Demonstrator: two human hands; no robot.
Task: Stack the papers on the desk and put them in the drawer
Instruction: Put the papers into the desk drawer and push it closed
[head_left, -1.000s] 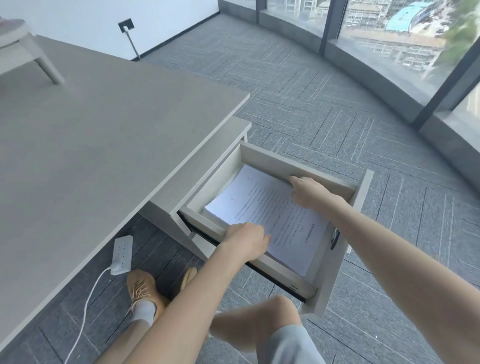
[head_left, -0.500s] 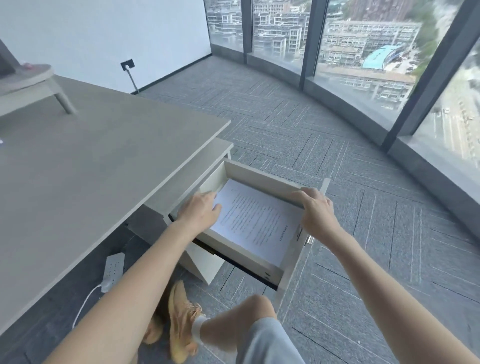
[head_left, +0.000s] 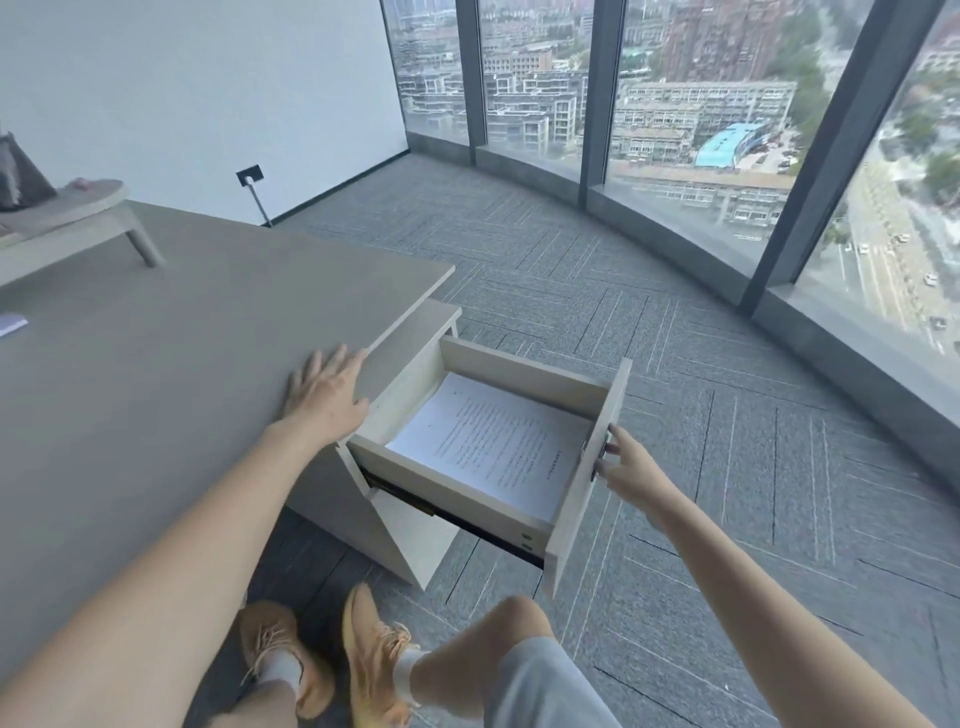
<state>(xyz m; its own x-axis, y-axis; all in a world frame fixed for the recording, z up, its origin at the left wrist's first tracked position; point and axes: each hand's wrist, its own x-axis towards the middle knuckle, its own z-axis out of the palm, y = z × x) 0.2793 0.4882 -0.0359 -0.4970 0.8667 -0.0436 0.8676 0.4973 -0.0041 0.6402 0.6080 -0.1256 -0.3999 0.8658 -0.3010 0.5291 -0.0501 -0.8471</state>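
Note:
A stack of printed white papers (head_left: 493, 447) lies flat inside the pulled-out drawer (head_left: 582, 483) under the desk's right end. My left hand (head_left: 327, 389) rests flat, fingers spread, on the grey desk (head_left: 156, 374) near its right edge, holding nothing. My right hand (head_left: 621, 465) is at the outside of the drawer's front panel, its fingertips touching the metal handle there. I cannot tell whether the fingers hook around the handle.
A small stand (head_left: 78, 218) with a dark item sits at the desk's far left, and a pale notepad corner (head_left: 10, 325) lies at the left edge. My legs and orange shoes (head_left: 374, 654) are below the drawer. Carpet and curved windows lie beyond.
Both hands left the papers and the inside of the drawer. The left hand moved up onto the desktop; the right hand moved out to the drawer front's handle. The view tilted upward.

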